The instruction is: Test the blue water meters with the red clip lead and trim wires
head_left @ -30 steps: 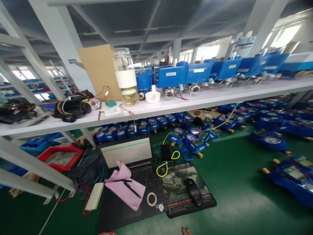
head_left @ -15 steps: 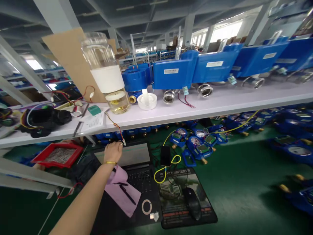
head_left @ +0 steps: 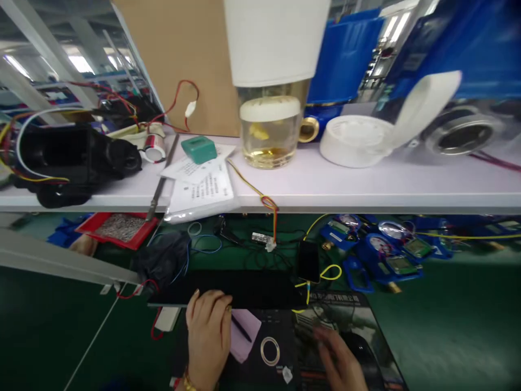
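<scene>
My left hand (head_left: 207, 326) lies on the top edge of a black laptop lid (head_left: 260, 288), fingers curled over it. The lid is seen edge-on, tipped well down. Beside the hand, on the laptop base, lie a pink paper (head_left: 248, 336) with a black pen (head_left: 243, 329) and a white ring (head_left: 269, 351). My right hand (head_left: 337, 358) is blurred over a printed mouse pad (head_left: 325, 317), right next to a black mouse (head_left: 364, 345). Its fingers are smeared.
A white shelf (head_left: 366, 190) runs just above, bearing a glass jar (head_left: 271, 127) of yellow liquid, a white cap (head_left: 358, 141), papers (head_left: 203, 190), a green box (head_left: 198, 148) and a black wired device (head_left: 69, 163). A wire (head_left: 271, 222) hangs from it. Below lie a phone (head_left: 308, 260), blue meters (head_left: 382, 255) and a red tray (head_left: 118, 228).
My head has moved in close under the shelf. My left hand has brought the laptop lid down from upright, and my right hand has come into view by the mouse.
</scene>
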Tool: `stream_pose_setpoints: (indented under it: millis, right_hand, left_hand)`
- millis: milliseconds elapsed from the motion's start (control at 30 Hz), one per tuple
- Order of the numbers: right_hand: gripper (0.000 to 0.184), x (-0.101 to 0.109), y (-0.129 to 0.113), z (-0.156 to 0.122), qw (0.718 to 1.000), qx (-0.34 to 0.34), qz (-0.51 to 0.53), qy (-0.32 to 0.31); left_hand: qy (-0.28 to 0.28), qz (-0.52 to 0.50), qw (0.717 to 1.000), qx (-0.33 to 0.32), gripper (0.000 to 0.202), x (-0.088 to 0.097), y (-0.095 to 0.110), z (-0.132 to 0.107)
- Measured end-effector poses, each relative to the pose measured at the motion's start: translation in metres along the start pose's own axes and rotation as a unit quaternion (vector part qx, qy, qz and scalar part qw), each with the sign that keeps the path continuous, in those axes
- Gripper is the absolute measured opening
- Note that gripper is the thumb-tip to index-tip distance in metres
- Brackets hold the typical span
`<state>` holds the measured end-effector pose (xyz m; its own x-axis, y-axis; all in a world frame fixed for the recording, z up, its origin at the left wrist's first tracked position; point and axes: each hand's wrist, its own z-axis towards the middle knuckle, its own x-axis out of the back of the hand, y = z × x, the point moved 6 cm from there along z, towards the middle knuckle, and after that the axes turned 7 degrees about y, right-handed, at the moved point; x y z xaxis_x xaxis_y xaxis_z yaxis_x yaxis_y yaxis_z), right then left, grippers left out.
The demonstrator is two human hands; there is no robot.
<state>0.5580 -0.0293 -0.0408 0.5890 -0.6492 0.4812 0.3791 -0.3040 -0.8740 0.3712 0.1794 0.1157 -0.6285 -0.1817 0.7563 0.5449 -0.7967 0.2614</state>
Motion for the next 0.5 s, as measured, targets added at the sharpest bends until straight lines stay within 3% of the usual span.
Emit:
stream_pose_setpoints:
  millis: [133, 267, 400, 500]
  right_hand:
    - [0.034, -0.018, 0.000, 0.104, 0.999, 0.025, -0.036, -0.022]
    - [0.025, -0.068, -0.029, 0.186, 0.987, 0.057, -0.097, -0.112]
    - [0.023, -0.139, -0.070, 0.231, 0.950, 0.106, -0.179, -0.234]
    - [0.027, -0.184, -0.097, 0.248, 0.919, 0.134, -0.241, -0.282]
  left_hand:
    - [0.012, -0.015, 1.000, 0.023, 0.024, 0.003, 0.002, -0.002]
    - [0.019, -0.018, 0.999, 0.026, 0.025, 0.006, 0.001, -0.007]
    - [0.009, -0.013, 1.000, 0.001, 0.021, 0.004, -0.004, -0.014]
    - [0.020, -0.003, 1.000, -0.019, 0.021, 0.001, -0.010, -0.020]
